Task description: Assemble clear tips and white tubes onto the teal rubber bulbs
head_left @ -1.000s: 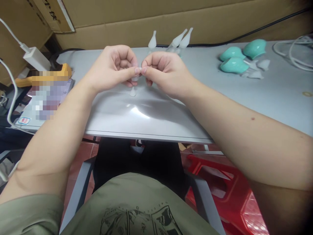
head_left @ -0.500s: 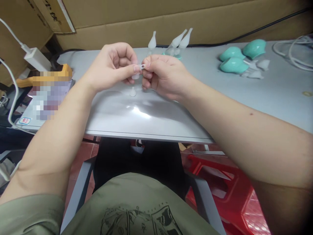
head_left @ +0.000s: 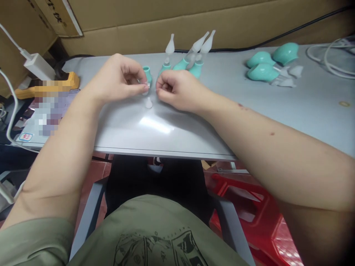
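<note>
My left hand [head_left: 122,81] pinches a small clear piece [head_left: 146,85] between thumb and fingers, just in front of an open-topped teal bulb [head_left: 146,73]. My right hand [head_left: 177,88] is closed, its fingertips curled together; what they hold, if anything, is hidden. Between the hands, a small white cone-shaped tip [head_left: 149,102] stands on the table. Behind my right hand are several teal bulbs fitted with clear necks and white pointed tips, one of them upright [head_left: 170,45] and others leaning [head_left: 208,43].
On the grey table [head_left: 124,140], more teal bulbs [head_left: 263,72] and loose white tips [head_left: 287,82] lie at the right. A coiled cable [head_left: 330,66] is beyond. A yellow tool [head_left: 72,80] and white adapter [head_left: 41,66] are at the left. Cardboard [head_left: 166,22] stands behind.
My hands have come down and apart; they were together at a small clear piece, which is now in my left hand only. The teal bulbs behind them have come into view.
</note>
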Available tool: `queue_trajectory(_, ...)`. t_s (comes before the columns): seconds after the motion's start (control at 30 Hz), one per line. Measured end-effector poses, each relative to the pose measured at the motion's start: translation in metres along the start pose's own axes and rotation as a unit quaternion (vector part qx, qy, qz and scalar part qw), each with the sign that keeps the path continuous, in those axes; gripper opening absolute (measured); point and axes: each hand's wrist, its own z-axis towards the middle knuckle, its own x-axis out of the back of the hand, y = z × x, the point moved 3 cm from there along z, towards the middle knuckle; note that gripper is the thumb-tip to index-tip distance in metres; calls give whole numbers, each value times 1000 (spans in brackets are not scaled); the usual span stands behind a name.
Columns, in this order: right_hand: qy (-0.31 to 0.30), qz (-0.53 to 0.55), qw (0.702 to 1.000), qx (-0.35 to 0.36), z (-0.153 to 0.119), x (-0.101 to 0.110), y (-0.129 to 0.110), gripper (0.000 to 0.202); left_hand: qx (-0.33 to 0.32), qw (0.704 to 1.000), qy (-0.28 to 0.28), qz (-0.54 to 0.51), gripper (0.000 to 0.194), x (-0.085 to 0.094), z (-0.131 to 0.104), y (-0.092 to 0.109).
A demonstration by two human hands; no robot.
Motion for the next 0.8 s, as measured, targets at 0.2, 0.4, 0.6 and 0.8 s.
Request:
queue_trajectory(0.2,-40,-119,991,-41,9,-13,-2,14,36,997,-38,64,29,0,1,-10)
queue_trajectory(0.4,-25,-62,997,-41,6,-7,2,11,48,992,-54,101,28,-5,4,-18)
queue_trajectory(0.6,-5,50,999,-7,-5,2,-1,4,49,990,-45,124,32,-4,5,-20)
queue_trajectory(0.8,-49,67,997,7,-10,-7,-14,20,44,989,-43,133,28,-1,5,-20)
